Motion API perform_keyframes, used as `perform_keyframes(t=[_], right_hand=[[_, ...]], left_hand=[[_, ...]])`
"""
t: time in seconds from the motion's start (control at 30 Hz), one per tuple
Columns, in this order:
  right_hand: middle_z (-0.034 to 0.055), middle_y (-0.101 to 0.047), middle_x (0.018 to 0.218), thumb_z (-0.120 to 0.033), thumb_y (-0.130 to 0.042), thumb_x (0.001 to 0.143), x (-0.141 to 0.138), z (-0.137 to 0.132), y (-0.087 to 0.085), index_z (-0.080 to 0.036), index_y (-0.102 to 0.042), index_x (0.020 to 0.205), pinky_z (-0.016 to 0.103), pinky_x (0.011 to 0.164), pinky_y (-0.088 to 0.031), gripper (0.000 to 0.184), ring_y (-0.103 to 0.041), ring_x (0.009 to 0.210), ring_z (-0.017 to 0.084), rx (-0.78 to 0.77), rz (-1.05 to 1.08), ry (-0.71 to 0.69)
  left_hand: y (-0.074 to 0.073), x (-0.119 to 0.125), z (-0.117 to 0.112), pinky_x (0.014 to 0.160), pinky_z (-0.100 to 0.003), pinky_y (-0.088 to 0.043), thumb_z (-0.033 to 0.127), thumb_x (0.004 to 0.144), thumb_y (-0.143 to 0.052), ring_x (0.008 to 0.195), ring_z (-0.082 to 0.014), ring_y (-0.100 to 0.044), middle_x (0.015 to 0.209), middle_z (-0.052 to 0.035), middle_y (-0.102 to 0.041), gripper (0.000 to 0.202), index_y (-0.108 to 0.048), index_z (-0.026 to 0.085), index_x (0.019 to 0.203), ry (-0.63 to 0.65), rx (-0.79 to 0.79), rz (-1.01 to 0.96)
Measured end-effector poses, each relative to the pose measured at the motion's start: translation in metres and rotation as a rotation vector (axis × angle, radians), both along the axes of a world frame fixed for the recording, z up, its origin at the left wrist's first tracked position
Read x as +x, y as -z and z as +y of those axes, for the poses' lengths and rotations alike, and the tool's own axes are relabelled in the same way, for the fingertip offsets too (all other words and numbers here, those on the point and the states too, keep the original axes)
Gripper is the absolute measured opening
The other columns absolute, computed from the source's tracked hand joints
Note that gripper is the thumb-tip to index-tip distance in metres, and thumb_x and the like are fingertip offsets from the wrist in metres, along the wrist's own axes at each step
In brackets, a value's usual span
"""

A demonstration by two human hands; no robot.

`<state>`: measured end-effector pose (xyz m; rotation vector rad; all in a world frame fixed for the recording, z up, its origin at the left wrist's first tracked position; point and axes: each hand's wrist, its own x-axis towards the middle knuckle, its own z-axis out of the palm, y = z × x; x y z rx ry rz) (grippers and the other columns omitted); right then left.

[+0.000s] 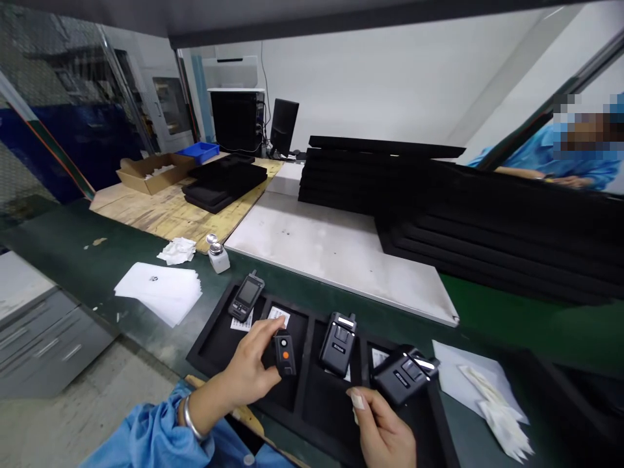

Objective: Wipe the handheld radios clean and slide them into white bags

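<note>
A black foam tray (214, 338) with several compartments lies at the near edge of the green bench. My left hand (251, 367) pinches a small black handheld device with an orange button (285, 354), standing on edge in the second compartment. My right hand (383, 429) is closed on a black radio-like device (404, 376), held tilted above the tray's right end. Another black device (338, 343) stands upright in the third compartment. A device with a screen (246, 296) leans on the tray's far left rim. White labels lie in the compartments.
A stack of white sheets (160, 291), a crumpled wipe (178, 250) and a small dispenser bottle (218, 253) sit left of the tray. White strips (497, 403) lie to the right. Stacked black foam trays (487, 214) fill the back right. Another person in blue (550, 159) works beyond.
</note>
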<state>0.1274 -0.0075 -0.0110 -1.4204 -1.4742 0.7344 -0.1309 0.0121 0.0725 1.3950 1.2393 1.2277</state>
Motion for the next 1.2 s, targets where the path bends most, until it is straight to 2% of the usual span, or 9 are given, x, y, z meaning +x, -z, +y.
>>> perform_keyframes(t=[0.1, 0.2, 0.37, 0.5, 0.6, 0.73, 0.87, 0.97, 1.2], right_hand=[[0.0034, -0.064, 0.068, -0.054, -0.059, 0.087, 0.0, 0.001, -0.007, -0.02, -0.068, 0.078, 0.025, 0.059, -0.051, 0.036, -0.061, 0.061, 0.018, 0.008, 0.019, -0.039], [0.005, -0.066, 0.082, -0.049, -0.062, 0.087, -0.007, 0.003, -0.03, -0.021, -0.068, 0.1, 0.026, 0.065, -0.053, 0.032, -0.064, 0.072, 0.019, 0.035, 0.026, -0.134], [0.0116, -0.05, 0.135, -0.047, -0.07, 0.083, -0.031, 0.014, -0.092, -0.028, -0.043, 0.143, 0.037, 0.094, -0.051, 0.069, -0.058, 0.111, 0.027, 0.106, -0.145, -0.43], [0.0092, -0.057, 0.118, -0.035, -0.057, 0.094, -0.043, 0.03, -0.126, -0.03, -0.055, 0.131, 0.033, 0.088, -0.051, 0.038, -0.059, 0.105, 0.023, 0.186, -0.283, -0.544], [0.0064, -0.062, 0.092, -0.033, -0.05, 0.097, -0.047, 0.044, -0.137, -0.026, -0.065, 0.108, 0.03, 0.073, -0.051, 0.019, -0.061, 0.083, 0.02, 0.125, -0.323, -0.634], [0.0038, -0.061, 0.075, -0.041, -0.046, 0.097, -0.053, 0.071, -0.144, -0.022, -0.064, 0.083, 0.029, 0.063, -0.045, 0.029, -0.057, 0.068, 0.018, -0.01, -0.34, -0.653], [0.0005, -0.054, 0.064, -0.052, -0.048, 0.09, -0.07, 0.121, -0.134, -0.02, -0.057, 0.071, 0.026, 0.056, -0.039, 0.038, -0.049, 0.06, 0.015, -0.166, -0.34, -0.561], [-0.0025, -0.048, 0.059, -0.052, -0.052, 0.081, -0.088, 0.169, -0.113, -0.02, -0.052, 0.065, 0.025, 0.054, -0.034, 0.036, -0.042, 0.057, 0.013, -0.24, -0.419, -0.543], [-0.0065, -0.039, 0.05, -0.041, -0.06, 0.072, -0.125, 0.242, -0.069, -0.019, -0.049, 0.054, 0.024, 0.052, -0.028, 0.03, -0.034, 0.051, 0.01, -0.339, -0.496, -0.612]], left_hand=[[-0.007, 0.002, -0.003, 0.114, -0.043, -0.03, 0.002, 0.06, -0.073, 0.124, -0.032, -0.048, 0.126, -0.0114, -0.06, 0.071, -0.062, 0.021, 0.128, 0.029, -0.046, -0.046], [-0.013, 0.0, -0.003, 0.113, -0.041, -0.03, 0.002, 0.063, -0.07, 0.124, -0.03, -0.048, 0.127, -0.0107, -0.058, 0.074, -0.058, 0.022, 0.133, 0.117, -0.039, -0.022], [-0.017, -0.008, 0.009, 0.112, -0.041, -0.032, 0.005, 0.057, -0.077, 0.122, -0.0298, -0.052, 0.126, -0.0073, -0.06, 0.076, -0.061, 0.022, 0.129, 0.426, -0.259, -0.109], [-0.01, -0.017, 0.018, 0.103, -0.037, -0.04, 0.018, 0.061, -0.081, 0.112, -0.0271, -0.06, 0.113, -0.0054, -0.067, 0.061, -0.066, 0.017, 0.12, 0.754, -0.525, -0.345], [0.003, -0.023, 0.018, 0.098, -0.035, -0.044, 0.026, 0.059, -0.085, 0.102, -0.0264, -0.064, 0.102, -0.0064, -0.07, 0.053, -0.071, 0.014, 0.109, 0.823, -0.631, -0.505], [0.026, -0.019, 0.014, 0.087, -0.034, -0.05, 0.033, 0.056, -0.09, 0.086, -0.0248, -0.068, 0.095, -0.0129, -0.071, 0.054, -0.072, 0.008, 0.1, 0.667, -0.731, -0.767], [0.041, -0.004, 0.012, 0.073, -0.037, -0.057, 0.042, 0.08, -0.073, 0.07, -0.0208, -0.068, 0.082, -0.0112, -0.07, 0.037, -0.068, 0.009, 0.096, 0.198, -0.824, -0.945], [0.044, 0.004, 0.013, 0.081, -0.03, -0.055, 0.032, 0.093, -0.058, 0.08, -0.0196, -0.07, 0.087, -0.0126, -0.071, 0.024, -0.064, 0.008, 0.095, -0.087, -0.843, -1.028], [0.034, 0.005, 0.022, 0.097, -0.032, -0.05, 0.015, 0.091, -0.054, 0.094, -0.0233, -0.071, 0.096, -0.017, -0.071, 0.01, -0.061, 0.008, 0.093, -0.276, -0.951, -1.129]])
